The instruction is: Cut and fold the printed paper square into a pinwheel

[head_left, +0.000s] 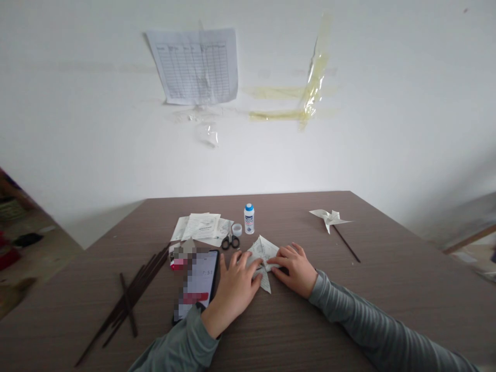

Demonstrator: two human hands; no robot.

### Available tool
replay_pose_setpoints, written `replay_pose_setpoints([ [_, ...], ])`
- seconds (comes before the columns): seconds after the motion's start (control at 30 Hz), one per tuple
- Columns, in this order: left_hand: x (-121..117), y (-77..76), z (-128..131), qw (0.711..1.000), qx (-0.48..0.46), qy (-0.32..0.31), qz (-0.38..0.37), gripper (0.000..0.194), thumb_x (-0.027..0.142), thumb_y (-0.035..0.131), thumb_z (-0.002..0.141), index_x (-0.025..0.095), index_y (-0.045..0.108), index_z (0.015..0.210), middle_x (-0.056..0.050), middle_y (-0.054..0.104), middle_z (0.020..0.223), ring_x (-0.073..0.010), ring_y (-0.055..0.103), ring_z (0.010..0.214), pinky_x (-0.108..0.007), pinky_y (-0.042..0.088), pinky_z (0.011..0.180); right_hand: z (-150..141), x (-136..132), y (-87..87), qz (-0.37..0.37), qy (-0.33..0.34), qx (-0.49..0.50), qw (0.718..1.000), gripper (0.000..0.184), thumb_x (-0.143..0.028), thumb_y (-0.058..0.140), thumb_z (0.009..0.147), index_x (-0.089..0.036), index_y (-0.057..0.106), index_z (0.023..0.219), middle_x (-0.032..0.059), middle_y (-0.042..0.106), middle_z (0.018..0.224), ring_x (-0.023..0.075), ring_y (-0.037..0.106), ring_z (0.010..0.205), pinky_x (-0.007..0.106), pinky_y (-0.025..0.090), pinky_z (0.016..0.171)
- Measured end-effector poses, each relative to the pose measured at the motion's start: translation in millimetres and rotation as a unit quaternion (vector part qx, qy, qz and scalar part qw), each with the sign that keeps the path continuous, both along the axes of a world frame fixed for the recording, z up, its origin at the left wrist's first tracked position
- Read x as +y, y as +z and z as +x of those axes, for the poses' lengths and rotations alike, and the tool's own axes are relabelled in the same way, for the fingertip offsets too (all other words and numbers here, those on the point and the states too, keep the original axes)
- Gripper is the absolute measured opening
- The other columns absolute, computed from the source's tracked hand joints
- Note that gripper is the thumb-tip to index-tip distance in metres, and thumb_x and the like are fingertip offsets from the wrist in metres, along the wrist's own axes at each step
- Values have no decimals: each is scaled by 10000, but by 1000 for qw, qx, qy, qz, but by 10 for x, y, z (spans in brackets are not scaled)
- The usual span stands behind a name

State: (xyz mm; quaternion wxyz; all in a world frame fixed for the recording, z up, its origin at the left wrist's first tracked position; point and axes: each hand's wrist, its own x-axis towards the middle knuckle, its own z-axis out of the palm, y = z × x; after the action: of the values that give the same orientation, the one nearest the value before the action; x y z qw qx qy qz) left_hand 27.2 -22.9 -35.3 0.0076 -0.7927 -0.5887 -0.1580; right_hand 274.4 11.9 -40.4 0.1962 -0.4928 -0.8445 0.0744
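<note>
Light, soft folded printed paper [262,253] on the counter [298,206], between left hand [234,289] and right hand [293,269]; easily creased, best pinched at its centre. Fingers [285,253] open, lying on it, gripping nothing.

Soft even indoor light, faint shadow beneath the right hand [294,269], bowed wide-angle edges

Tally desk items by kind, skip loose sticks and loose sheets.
Folded paper: 1
Paper pinwheel on a stick: 1
Scissors: 1
Blue-capped white bottle: 1
Clear round cap: 1
Phone: 1
Blurred red-and-white item: 1
Total: 7
</note>
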Motion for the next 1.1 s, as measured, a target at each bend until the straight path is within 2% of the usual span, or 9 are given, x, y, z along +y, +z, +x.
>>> replay_pose_setpoints([
  [0.13,18,2,19,1000,-13,10,-12,505,288,862,1138,444,926,1614,-80,887,1699,-528,761,1628,-933,494,1484,53,1,34,-2,9,14,1000,316,-350,766,1210,-437,1021,1375,115,969,1272,417,889,1295,734,497,1515],
  [0.27,-1,53,11,1000,-4,0,-10,521,267,869,1141,505,941,1599,-57,888,1703,-507,762,1636,-923,500,1491,68,32,-13,5,17,17,1000,315,-356,773,1202,-398,1021,1392,120,961,1240,404,879,1269,760,490,1505],
  [0.37,-21,112,-6,1000,14,-9,-25,529,276,839,1176,529,926,1632,-54,863,1750,-505,743,1671,-965,470,1491,36,44,-74,15,18,13,1000,319,-335,777,1195,-368,1029,1388,115,945,1231,399,874,1264,797,489,1482],
  [0.53,-27,194,-19,999,27,-12,-42,538,287,851,1189,519,909,1672,-76,850,1778,-508,718,1713,-945,476,1496,-9,36,-141,29,-3,7,1000,321,-315,787,1204,-422,1030,1384,79,945,1243,402,883,1280,764,503,1478],
  [0.63,-22,214,-4,998,23,-16,-57,535,290,818,1207,484,893,1701,-75,812,1847,-518,674,1771,-982,428,1504,18,53,-154,41,4,7,999,298,-335,810,1203,-452,1022,1377,62,949,1248,403,895,1279,767,526,1464],
  [0.77,2,177,12,998,3,-8,-57,518,284,841,1171,490,927,1638,-24,813,1858,-535,662,1796,-983,387,1533,80,95,-144,43,36,17,998,282,-369,800,1211,-437,1025,1366,70,952,1235,396,911,1258,773,566,1434],
  [0.9,29,101,-17,999,-10,-14,-51,546,259,846,1146,510,931,1624,0,853,1804,-537,682,1777,-955,396,1550,101,112,-127,31,41,30,998,311,-374,808,1193,-382,1021,1419,91,965,1223,393,912,1243,812,537,1462],
  [1.1,25,85,-30,999,-15,-13,-49,584,277,843,1160,513,887,1693,-4,858,1798,-532,683,1770,-957,400,1541,84,92,-97,27,34,26,999,348,-341,797,1184,-431,1031,1425,108,954,1204,409,912,1244,778,539,1479],
])
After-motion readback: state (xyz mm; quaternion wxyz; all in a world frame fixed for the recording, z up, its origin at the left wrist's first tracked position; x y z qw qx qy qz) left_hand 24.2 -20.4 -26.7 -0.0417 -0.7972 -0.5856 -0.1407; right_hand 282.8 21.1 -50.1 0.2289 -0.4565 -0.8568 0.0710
